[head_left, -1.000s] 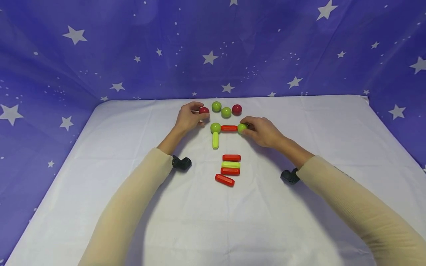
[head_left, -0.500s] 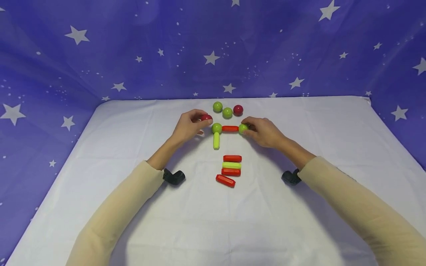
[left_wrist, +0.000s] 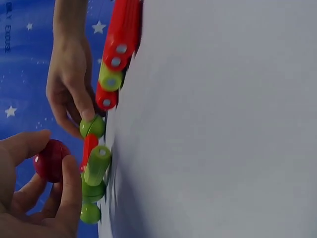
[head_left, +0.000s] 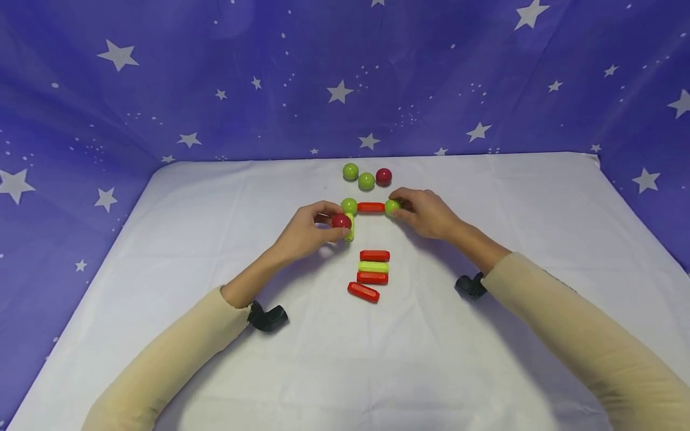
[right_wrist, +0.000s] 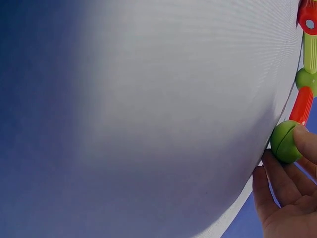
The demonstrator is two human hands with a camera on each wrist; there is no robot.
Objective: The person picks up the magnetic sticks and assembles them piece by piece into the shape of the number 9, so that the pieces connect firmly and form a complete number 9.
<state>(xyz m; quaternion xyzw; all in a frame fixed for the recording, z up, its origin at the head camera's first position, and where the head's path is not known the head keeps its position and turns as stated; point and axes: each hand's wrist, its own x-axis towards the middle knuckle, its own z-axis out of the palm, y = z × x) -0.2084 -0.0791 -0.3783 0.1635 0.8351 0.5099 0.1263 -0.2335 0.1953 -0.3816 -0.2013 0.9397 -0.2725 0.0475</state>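
Left hand (head_left: pixel 309 230): fingers and thumb closed about a red ball (head_left: pixel 341 222), which is held raised above the table. In the head view, part of a lime stick (left_wrist: pixel 97 166) is covered by this ball; whether the stick is touched by the thumb cannot be told with certainty.

Right hand (head_left: pixel 428 214): the end green ball (head_left: pixel 392 208) is held between thumb and fingers, low at the table.

Joined piece, one, lying on the table: the end green ball is linked by a red connecting stick (head_left: pixel 371 207) to a corner green ball (head_left: pixel 349 206), from which the lime stick is extended toward the person, at about a right angle to the red one.

Loose balls, three, grouped beyond the joined piece: a far green ball (head_left: pixel 350 172), a near green ball (head_left: pixel 366 181) and a spare red ball (head_left: pixel 383 177).

Loose sticks, four, set nearer the person: an upper red stick (head_left: pixel 374 256), a ribbed lime stick (head_left: pixel 373 267) and a lower red stick (head_left: pixel 372 278) are laid roughly parallel; a slanted red stick (head_left: pixel 363 292) is placed below them.

Setting: table covered in white cloth (head_left: pixel 431 359); backed by a purple-blue curtain (head_left: pixel 291 120) printed with stars.
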